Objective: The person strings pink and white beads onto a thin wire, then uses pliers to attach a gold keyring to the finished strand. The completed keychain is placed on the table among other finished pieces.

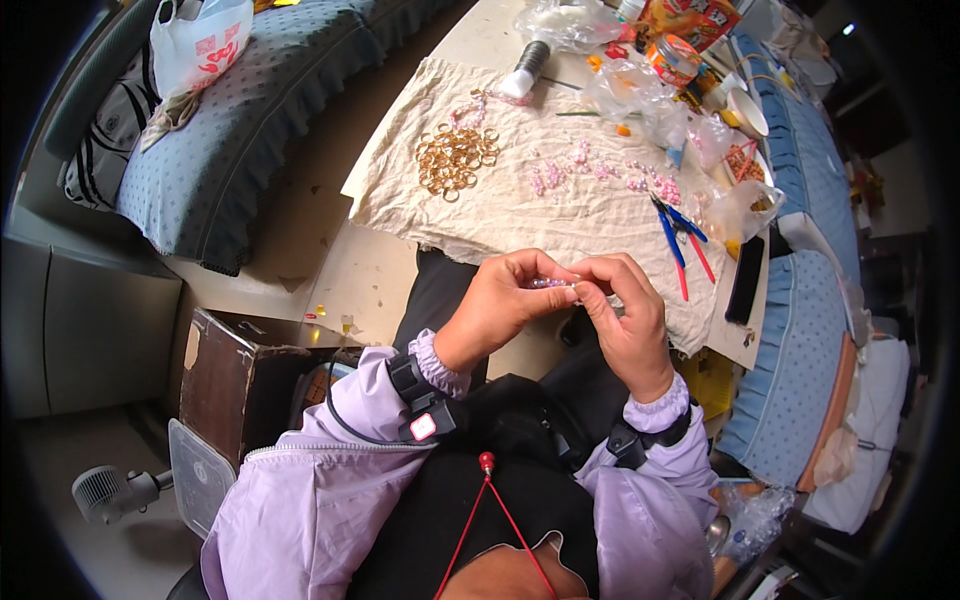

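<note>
My left hand and my right hand meet at the table's near edge, thumbs and forefingers pinched. Between them is a short string of small pink-purple beads, partly covered by the fingers. Beyond my hands, a cream cloth covers the table. On it lie a pile of gold rings, a beaded pink strand and scattered pink and clear beads. To the right of these rest pliers with blue and red handles and a second similar pair.
A black oblong object lies by the table's right edge. Plastic bags, an orange-lidded jar and a white bowl crowd the far right. A bottle stands at the back. Blue-covered seats flank the table.
</note>
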Action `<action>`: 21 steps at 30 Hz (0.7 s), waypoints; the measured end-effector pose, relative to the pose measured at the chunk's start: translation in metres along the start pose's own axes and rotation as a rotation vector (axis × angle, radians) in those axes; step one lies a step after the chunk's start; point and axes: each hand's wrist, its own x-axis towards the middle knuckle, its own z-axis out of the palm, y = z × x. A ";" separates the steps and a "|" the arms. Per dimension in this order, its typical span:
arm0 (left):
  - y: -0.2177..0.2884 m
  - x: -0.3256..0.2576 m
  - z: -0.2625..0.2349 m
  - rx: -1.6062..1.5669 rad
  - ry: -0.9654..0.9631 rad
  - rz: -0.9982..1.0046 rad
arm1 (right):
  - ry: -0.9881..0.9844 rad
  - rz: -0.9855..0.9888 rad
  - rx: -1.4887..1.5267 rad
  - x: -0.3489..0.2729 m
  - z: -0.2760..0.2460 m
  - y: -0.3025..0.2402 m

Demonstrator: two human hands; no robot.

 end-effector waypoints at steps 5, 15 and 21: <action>0.000 0.005 -0.004 0.101 0.020 -0.018 | -0.081 -0.035 -0.018 0.010 -0.002 0.000; -0.006 0.018 -0.010 0.068 -0.036 0.004 | -0.235 -0.011 -0.118 0.026 -0.012 0.001; -0.003 0.017 -0.005 -0.011 0.018 -0.008 | -0.134 -0.182 -0.346 0.031 0.005 0.010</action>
